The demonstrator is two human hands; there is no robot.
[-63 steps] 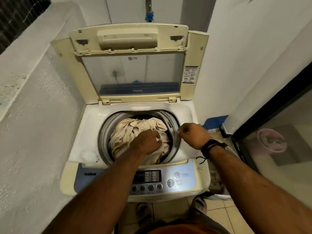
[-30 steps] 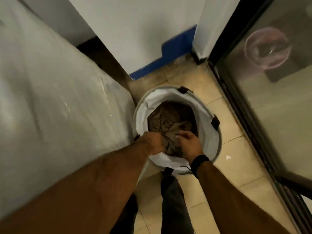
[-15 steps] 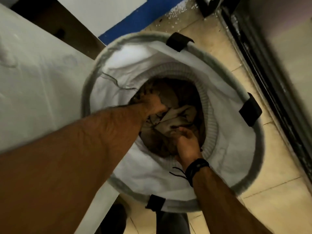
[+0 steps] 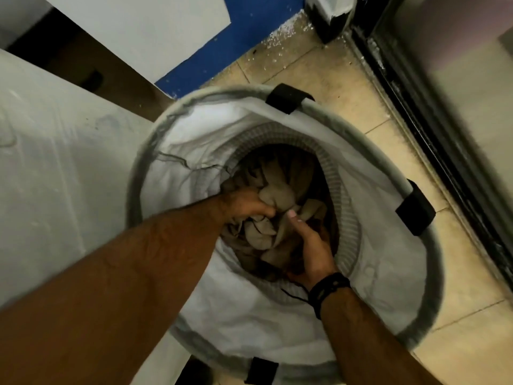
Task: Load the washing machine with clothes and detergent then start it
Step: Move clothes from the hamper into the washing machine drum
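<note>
the person is in the loading step, bent over the laundry hamper. the left hand grips the beige clothes at the hamper's centre; the right hand, at 5 o'clock, curls around them. next they must lift the bundle out to the washing machine, not seen here.

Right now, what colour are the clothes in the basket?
Beige-tan clothes, seen in the head view, inside the white-lined basket.

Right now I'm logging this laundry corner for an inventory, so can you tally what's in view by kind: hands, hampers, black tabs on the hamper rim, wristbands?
Hands: 2, the left hand and right hand, both gripping the beige clothes
Hampers: 1
Black rim tabs: 4
Wristbands: 1
Total: 8
</note>
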